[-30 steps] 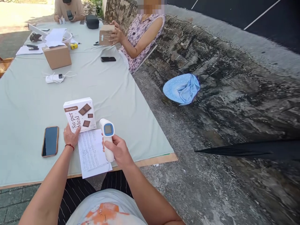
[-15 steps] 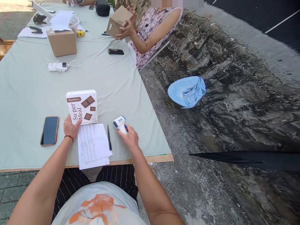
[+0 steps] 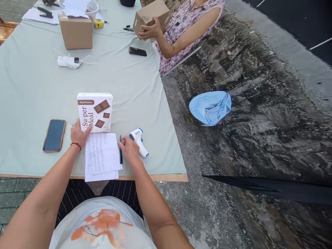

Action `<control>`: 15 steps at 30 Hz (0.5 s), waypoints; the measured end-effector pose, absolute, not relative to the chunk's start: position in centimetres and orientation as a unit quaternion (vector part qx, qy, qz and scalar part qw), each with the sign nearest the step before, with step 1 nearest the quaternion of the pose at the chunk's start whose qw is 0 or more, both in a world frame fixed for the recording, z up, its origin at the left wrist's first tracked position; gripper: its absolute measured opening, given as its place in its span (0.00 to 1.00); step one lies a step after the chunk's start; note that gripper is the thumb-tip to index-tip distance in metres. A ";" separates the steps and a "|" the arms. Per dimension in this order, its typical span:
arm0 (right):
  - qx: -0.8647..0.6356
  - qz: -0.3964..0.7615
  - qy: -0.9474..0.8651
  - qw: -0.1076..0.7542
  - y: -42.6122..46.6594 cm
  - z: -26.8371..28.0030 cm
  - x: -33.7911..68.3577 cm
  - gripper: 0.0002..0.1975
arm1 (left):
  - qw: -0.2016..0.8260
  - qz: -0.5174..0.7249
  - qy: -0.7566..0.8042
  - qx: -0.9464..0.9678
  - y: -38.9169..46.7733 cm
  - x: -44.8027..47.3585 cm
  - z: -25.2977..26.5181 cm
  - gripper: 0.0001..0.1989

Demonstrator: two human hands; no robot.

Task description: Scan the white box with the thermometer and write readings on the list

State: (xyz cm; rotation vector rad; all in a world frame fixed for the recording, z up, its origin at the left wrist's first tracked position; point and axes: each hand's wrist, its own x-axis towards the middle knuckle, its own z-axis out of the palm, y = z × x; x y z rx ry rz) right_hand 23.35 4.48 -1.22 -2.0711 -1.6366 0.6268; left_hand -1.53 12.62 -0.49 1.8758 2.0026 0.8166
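A white box (image 3: 95, 119) printed "NutriMotion Su-per Meal" stands on the table with brown squares on its front. My left hand (image 3: 79, 133) grips its lower left corner, thumb across the front. Just below lie printed sheets of paper (image 3: 102, 155). Along their right side is a black pen (image 3: 121, 154). My right hand (image 3: 130, 149) is at the pen's upper part, thumb and index fingertips touching or nearly touching it, fingers slightly apart. Right beside this hand a white and blue infrared thermometer (image 3: 140, 142) lies on the cloth.
A smartphone (image 3: 54, 135) lies at the left. Farther back are a white device with a cable (image 3: 68, 62), a cardboard box (image 3: 76, 34), a yellow tape measure (image 3: 98, 23) and a black phone (image 3: 137, 51). Another person's hand (image 3: 151, 29) holds a carton (image 3: 145, 17). A blue hat (image 3: 211, 107) lies beyond the table.
My right hand has let go of the thermometer, which now lies on the table, and has moved left to the pen. My left hand stays on the box. The view has shifted slightly.
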 end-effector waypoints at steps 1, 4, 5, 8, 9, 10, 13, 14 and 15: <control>-0.749 0.229 -0.588 0.204 4.6 -1.2 23.1 0.10 | 0.142 0.282 0.693 0.648 12.6 -1.5 -0.5 0.32; -0.733 0.256 -0.582 0.242 4.7 -1.1 23.6 0.14 | 0.152 0.283 0.692 0.647 12.4 -1.4 -0.5 0.33; -0.719 0.271 -0.576 0.277 4.6 -1.0 24.1 0.15 | 0.154 0.283 0.691 0.647 12.4 -1.3 -0.5 0.33; -0.663 0.351 -0.528 0.398 4.0 -0.6 25.3 0.15 | 0.154 0.277 0.692 0.648 12.2 -1.2 -0.7 0.35; -0.637 0.386 -0.508 0.432 3.8 -0.5 25.5 0.16 | 0.156 0.274 0.692 0.649 12.1 -1.1 -0.7 0.35; -0.610 0.418 -0.492 0.460 3.6 -0.4 25.5 0.16 | 0.159 0.272 0.693 0.649 12.0 -1.0 -0.7 0.36; -0.548 0.466 -0.471 0.510 2.9 -0.5 24.6 0.20 | 0.169 0.273 0.694 0.644 11.8 -0.8 -0.5 0.37; -0.547 0.464 -0.473 0.512 2.6 -0.6 24.0 0.20 | 0.171 0.274 0.695 0.643 11.7 -0.7 -0.5 0.37; -0.554 0.458 -0.481 0.502 2.4 -0.8 23.3 0.19 | 0.172 0.275 0.695 0.641 11.6 -0.6 -0.4 0.37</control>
